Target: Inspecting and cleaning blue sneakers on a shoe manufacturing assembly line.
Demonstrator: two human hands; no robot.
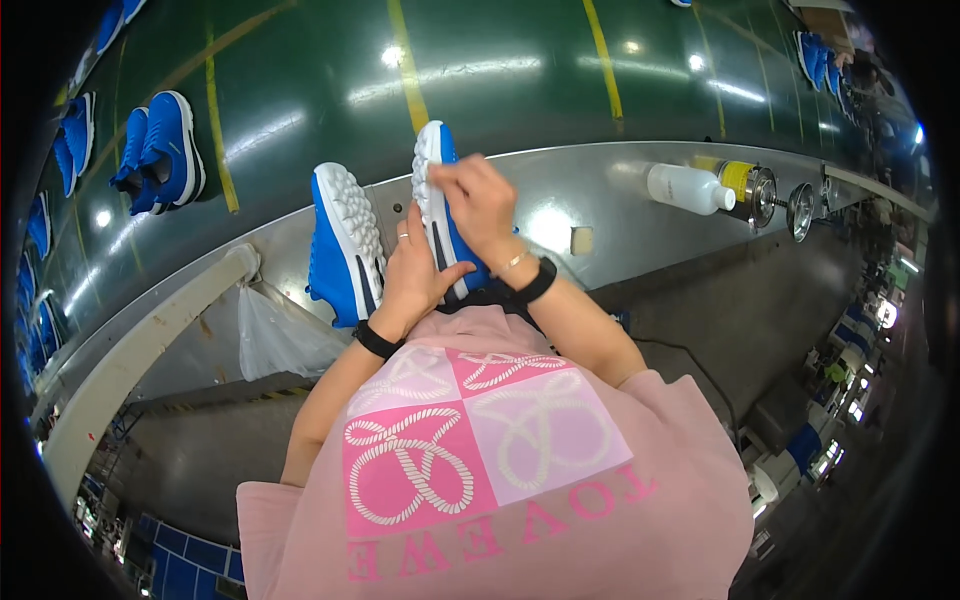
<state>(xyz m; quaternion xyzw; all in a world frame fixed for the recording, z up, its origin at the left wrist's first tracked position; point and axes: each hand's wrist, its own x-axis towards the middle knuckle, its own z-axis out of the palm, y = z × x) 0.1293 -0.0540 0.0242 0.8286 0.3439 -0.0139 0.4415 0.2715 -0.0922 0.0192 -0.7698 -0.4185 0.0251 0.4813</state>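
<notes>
- Left hand [412, 275]: about half open, fingers along the sole side of the held shoe [434, 208], thumb stretched across the heel end; has hold of it.
- Right hand [482, 205]: fingers curled nearly closed, tips at the sole rim toward the toe; can't tell if anything small is pinched.
- Held shoe: at the near edge of the steel worktop [600, 220], on its side, sole facing left, toe pointing away, past the worktop's far edge.
- Handling, judged: light. Blue upper looks soft, likely to give if squeezed; white sole looks thicker, springy, fairly stiff. Not fragile; smooth sidewall could slip a bit, and the upper could smudge.
- Best hold, judged: heel end of the sidewall in one hand, toe rim free for the other; avoid pressing the collar.
- Second shoe [345, 235]: just left of the held one, also tilted on its side, lumpy sole facing right, no hand on it.
- Clear plastic bag [275, 335]: hangs at the worktop's near edge, left.
- White bottle [685, 188], yellow-labelled canister [745, 182], round metal lid [799, 212]: toward the worktop's right end.
- Green surface [480, 90]: beyond the worktop's far edge; blue pair [160, 150] on its left part.
</notes>
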